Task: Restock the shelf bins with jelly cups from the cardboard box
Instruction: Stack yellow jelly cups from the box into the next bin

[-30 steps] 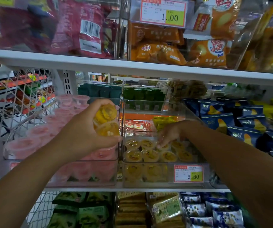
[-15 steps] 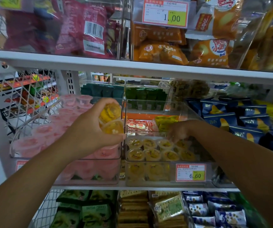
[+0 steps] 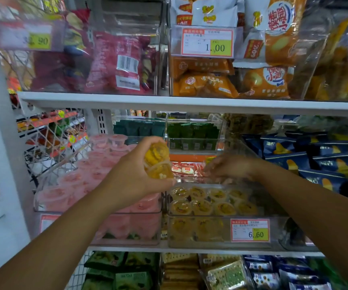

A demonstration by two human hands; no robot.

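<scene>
A: Well, where are the jelly cups right now?

B: The left hand (image 3: 133, 176) grips two yellow jelly cups (image 3: 158, 162), one above the other, with fingers and thumb curled round them. It holds them above the wall where two bins meet.

A: And the others?

B: Rows of yellow cups (image 3: 202, 204) lie in the clear bin (image 3: 200, 235) on the middle shelf (image 3: 122, 248). A price tag (image 3: 250, 233) reading 6.60 is on the bin's front wall.

A: What about the right hand (image 3: 229, 168)?

B: It hovers over the back of that bin. It is blurred and perhaps loosely spread, but I cannot tell whether it holds anything.

A: What crowds the spot?

B: Pink cups (image 3: 74, 185) fill the bin just to the left. Red-and-white packets (image 3: 185, 169) lie between the two hands, with green packets (image 3: 192, 132) further back. Blue packets (image 3: 315, 160) are stacked on the right. The upper shelf (image 3: 168, 103) runs close overhead. The left forearm covers part of the pink bin's front, and the right forearm crosses the clear bin's right end.
</scene>
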